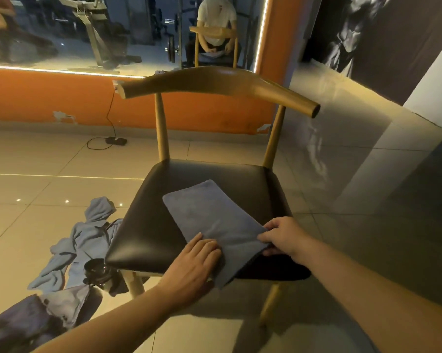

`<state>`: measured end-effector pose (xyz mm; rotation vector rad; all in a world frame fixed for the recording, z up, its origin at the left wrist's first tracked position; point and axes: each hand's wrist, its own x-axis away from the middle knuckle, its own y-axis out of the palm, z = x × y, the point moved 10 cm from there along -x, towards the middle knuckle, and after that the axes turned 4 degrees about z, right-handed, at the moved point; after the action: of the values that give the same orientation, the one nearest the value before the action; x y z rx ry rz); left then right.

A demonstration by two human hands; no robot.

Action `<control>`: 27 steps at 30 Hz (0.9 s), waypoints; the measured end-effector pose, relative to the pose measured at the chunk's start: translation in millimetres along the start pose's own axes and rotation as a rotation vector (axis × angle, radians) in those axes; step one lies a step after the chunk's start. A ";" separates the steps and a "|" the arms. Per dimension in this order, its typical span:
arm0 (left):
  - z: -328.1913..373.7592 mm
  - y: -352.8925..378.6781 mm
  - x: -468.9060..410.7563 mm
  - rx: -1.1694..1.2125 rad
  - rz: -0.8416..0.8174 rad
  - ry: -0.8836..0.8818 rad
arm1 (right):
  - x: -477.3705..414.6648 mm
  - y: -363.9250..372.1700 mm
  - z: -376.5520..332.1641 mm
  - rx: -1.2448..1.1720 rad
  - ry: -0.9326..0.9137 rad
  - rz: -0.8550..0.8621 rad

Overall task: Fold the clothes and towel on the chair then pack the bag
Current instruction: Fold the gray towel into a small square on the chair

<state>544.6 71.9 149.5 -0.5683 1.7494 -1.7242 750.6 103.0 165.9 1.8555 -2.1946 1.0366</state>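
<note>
Left of the chair [215, 174], a pale blue hooded top [87, 240] lies crumpled on the floor. A dark round object [96, 270] that I can't identify sits by the seat's near-left corner, and darker cloth [23, 319] lies nearer me. None of it is folded, and I can't make out a bag.

On the seat, the blue towel [209, 215] lies as a long folded strip, its near end hanging over the chair's front edge. My left hand [192, 266] rests flat on the strip's left side, fingers straight, pressing it down. My right hand [283, 235] pinches the strip's right edge between thumb and fingers, at the seat's near-right edge.

I judge the towel fold is half done. The next move is to carry the near end toward the backrest without letting the cloth slide off the front edge. There is bare seat behind the towel, and open floor right of the chair.
</note>
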 end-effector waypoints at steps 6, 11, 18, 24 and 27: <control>9.9 -16.0 23.7 0.046 0.053 -0.034 | 45.5 20.0 53.1 -0.187 0.055 -0.008; 20.5 -32.2 45.1 0.281 0.014 -0.077 | 77.5 24.3 64.2 -0.172 -0.025 -0.037; 4.9 -49.0 47.6 0.619 0.051 -0.314 | 99.1 20.4 46.6 0.207 -0.438 -0.072; -14.8 -51.7 46.1 0.864 0.117 -0.477 | 108.4 27.7 -7.4 0.404 -0.773 -0.009; -31.2 -54.2 42.4 1.057 0.169 -0.562 | 103.7 21.0 -37.3 0.217 -0.742 -0.008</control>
<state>486.6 62.5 196.9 -0.3374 0.3646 -1.8274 691.8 36.5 234.5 2.6798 -2.4870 0.6595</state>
